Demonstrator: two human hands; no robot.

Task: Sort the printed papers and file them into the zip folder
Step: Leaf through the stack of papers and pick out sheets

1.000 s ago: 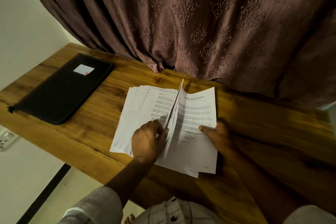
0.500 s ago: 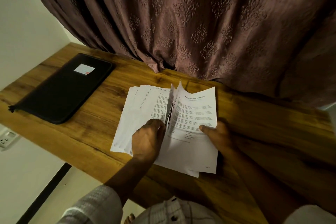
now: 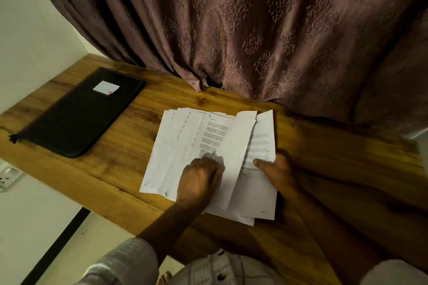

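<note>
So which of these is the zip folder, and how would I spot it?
Find the wooden table below the brown curtain and look to its left end. The zip folder lies flat there, apart from the fanned white papers. It is the only black thing on the table, with a small white label on top.

The printed papers (image 3: pixel 185 146) lie fanned, text up, mid-way along the wooden desk (image 3: pixel 115 169), close to its near edge. One sheet (image 3: pixel 234 157) slants across them, blank side up. The black zip folder (image 3: pixel 78 111) lies closed and flat by the far left corner, well apart.
</note>
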